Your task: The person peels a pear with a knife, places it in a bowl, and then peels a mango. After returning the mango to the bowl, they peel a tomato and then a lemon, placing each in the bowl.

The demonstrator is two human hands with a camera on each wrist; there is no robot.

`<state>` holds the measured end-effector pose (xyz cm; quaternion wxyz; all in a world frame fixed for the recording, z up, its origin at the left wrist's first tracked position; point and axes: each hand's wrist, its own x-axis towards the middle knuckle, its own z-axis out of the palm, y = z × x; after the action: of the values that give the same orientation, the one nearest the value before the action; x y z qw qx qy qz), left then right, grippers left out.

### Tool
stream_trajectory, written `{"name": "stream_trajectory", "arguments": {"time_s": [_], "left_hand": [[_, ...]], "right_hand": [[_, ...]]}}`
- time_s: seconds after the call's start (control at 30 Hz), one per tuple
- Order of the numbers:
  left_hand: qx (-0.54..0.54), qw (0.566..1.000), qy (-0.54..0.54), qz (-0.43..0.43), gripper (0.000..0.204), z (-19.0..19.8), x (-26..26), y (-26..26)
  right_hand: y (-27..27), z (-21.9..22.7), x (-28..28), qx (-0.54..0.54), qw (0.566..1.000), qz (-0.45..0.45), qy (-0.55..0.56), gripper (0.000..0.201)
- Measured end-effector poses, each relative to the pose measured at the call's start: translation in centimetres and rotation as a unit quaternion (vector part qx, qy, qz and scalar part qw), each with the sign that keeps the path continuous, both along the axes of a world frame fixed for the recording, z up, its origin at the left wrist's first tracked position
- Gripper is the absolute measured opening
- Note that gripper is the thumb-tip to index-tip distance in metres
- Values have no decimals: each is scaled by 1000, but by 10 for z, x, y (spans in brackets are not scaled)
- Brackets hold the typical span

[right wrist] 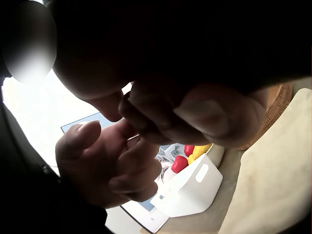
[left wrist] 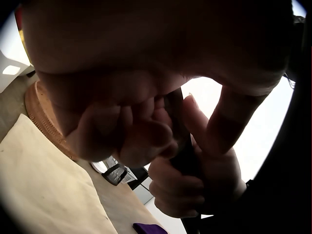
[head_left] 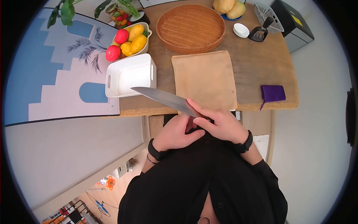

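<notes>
A large knife (head_left: 164, 98) is held at the table's front edge in the head view, its blade pointing left over the white bin. My right hand (head_left: 223, 125) grips its handle, the index finger lying along the metal near the handle. Close under the blade's handle end is my left hand (head_left: 177, 132), thumb apart and fingers loosely curled; whether they touch the knife is hidden. The left wrist view shows my right hand (left wrist: 175, 187) around the dark handle. In the right wrist view my left hand (right wrist: 109, 163) is half curled beside the right fingers (right wrist: 209, 114).
On the table are a beige cloth (head_left: 204, 78), a round wicker tray (head_left: 191, 28), a white bin (head_left: 130, 78), a fruit bowl (head_left: 148, 37), a small white dish (head_left: 241, 30), a black-handled tool (head_left: 261, 33) and a purple pouch (head_left: 273, 93). A grey basket (head_left: 268, 16) stands at the back right.
</notes>
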<state>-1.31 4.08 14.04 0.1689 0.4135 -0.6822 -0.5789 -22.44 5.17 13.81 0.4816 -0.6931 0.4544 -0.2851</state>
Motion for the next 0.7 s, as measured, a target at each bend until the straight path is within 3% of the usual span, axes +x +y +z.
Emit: {"name": "stream_trajectory", "arguments": {"time_s": [0.2, 0.43, 0.7], "left_hand": [[3, 999, -25, -41, 41, 5, 3, 0], [-43, 999, 8, -20, 38, 2, 5, 3], [-16, 1000, 25, 9, 38, 0, 19, 19]], "right_hand": [[4, 11, -7, 20, 999, 28, 28, 60], [9, 9, -7, -20, 999, 23, 10, 62], [17, 15, -9, -45, 993, 65, 93, 66]]}}
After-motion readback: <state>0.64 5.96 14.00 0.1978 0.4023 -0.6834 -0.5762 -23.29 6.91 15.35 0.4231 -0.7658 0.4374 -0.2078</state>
